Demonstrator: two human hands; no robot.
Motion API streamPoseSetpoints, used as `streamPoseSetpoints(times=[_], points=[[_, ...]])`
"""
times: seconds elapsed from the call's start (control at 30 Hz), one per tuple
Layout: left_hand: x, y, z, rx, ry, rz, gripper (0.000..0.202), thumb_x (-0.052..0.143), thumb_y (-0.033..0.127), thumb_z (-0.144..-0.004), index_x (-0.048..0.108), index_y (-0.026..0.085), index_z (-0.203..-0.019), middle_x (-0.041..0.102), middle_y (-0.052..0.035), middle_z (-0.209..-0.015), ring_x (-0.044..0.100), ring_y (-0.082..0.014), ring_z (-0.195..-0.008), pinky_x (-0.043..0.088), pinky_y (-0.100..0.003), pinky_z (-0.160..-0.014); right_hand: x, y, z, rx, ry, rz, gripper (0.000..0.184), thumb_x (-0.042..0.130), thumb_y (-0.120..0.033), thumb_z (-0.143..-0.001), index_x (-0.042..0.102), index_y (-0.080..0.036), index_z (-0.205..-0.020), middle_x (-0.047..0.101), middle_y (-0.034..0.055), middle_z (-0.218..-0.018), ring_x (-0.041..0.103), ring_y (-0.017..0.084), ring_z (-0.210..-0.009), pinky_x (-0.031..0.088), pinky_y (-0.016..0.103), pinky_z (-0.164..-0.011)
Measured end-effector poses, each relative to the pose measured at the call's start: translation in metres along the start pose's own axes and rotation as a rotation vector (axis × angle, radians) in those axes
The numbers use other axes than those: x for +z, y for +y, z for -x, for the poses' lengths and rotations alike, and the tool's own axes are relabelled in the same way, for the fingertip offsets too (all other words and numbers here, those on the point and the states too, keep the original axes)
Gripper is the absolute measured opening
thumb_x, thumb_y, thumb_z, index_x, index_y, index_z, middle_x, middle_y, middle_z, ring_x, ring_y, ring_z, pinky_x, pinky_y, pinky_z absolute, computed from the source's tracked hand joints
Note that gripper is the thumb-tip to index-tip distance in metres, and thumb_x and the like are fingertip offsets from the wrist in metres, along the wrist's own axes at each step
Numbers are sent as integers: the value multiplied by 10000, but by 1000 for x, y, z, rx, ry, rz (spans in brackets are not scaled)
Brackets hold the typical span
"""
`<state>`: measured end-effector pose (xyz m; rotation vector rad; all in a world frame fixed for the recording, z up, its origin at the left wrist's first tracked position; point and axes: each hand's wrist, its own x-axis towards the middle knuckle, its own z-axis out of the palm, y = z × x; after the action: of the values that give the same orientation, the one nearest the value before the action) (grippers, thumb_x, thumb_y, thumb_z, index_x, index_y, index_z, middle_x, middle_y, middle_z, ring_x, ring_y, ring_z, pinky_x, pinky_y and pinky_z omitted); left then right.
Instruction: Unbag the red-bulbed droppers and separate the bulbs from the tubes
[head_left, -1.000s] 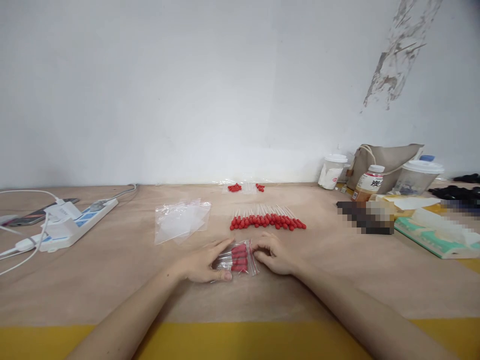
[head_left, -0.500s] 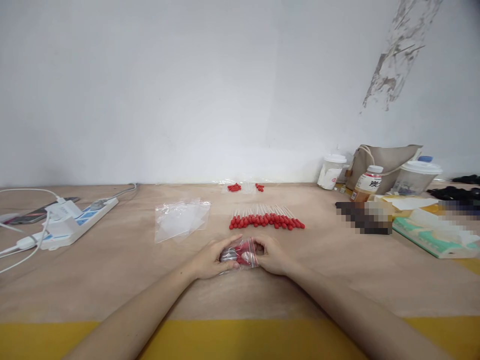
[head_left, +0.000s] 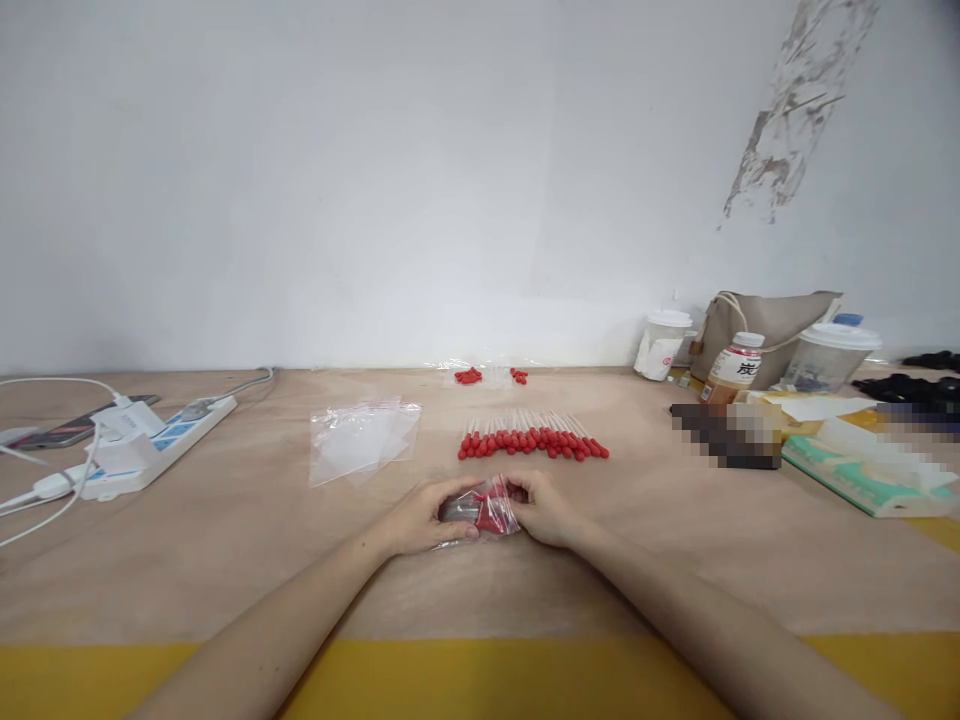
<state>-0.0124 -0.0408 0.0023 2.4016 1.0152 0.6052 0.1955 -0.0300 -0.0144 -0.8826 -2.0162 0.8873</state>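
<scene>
Left hand (head_left: 420, 520): closed on the left end of the small bag (head_left: 484, 508), thumb on top, forearm kept low.
Right hand (head_left: 541, 508): curled shut on the bag's right end.
Small bag: held on the desk (head_left: 225, 560), just nearer than the row of red-tipped sticks (head_left: 534, 440); red pieces are seen inside.
Step in hand: judged to be the filled bag being pressed between both hands.
Next move: a steady pinch is called for, the film being thin.
Empty bags (head_left: 362, 443): left of the row.

From my feed I see only arms. The bare left grip (head_left: 420, 520) and bare right grip (head_left: 544, 510) are uncovered hands with slim fingers. The bare left forearm (head_left: 300, 620) and bare right forearm (head_left: 675, 610) are uncovered from wrist to bottom frame edge, with a slender, smooth outline. Nail detail is too small to resolve.
</scene>
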Motion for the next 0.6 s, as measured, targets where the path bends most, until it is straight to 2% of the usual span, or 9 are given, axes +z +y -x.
streamPoseSetpoints(times=[0.13, 0.27, 0.43, 0.53, 0.6], points=[[-1, 0, -1, -13, -25, 30, 577, 594, 423, -720, 429, 215, -1232, 590, -38, -1090, 557, -190, -943, 428, -309, -824, -7, 2, -1, 42, 41, -15, 167, 529, -155, -721, 640, -146, -845, 649, 22, -748, 545, 110, -628, 417, 214, -560], [-1, -1, -1, -33, -21, 25, 606, 607, 435, -704, 427, 205, -1236, 595, -48, -1077, 566, -192, -913, 435, -314, -809, -8, 5, 0, 19, -8, 57, 221, 517, -119, -706, 639, -167, -885, 645, 5, -735, 533, 104, -613, 412, 212, -555], [-1, -1, 0, -41, -8, 32, 603, 615, 434, -693, 442, 201, -1222, 595, -51, -1075, 563, -195, -912, 440, -321, -799, -5, 2, -1, 6, -18, 116, 204, 475, -50, -678, 625, -157, -765, 632, -4, -701, 523, 100, -608, 404, 209, -553], [-1, 0, 0, -46, -6, 34, 603, 615, 434, -692, 442, 204, -1222, 590, -48, -1083, 558, -196, -921, 438, -320, -801, -13, -2, -1, 90, 2, 68, 108, 508, -99, -703, 598, -153, -729, 619, 5, -693, 543, 114, -632, 434, 232, -574], [-2, 1, 0, -52, -6, 17, 605, 614, 438, -691, 443, 209, -1224, 603, -41, -1047, 564, -191, -886, 443, -314, -780, -21, -2, 1, 210, -17, -85, 28, 543, -157, -716, 569, -155, -727, 607, 5, -682, 564, 121, -634, 464, 251, -580]])
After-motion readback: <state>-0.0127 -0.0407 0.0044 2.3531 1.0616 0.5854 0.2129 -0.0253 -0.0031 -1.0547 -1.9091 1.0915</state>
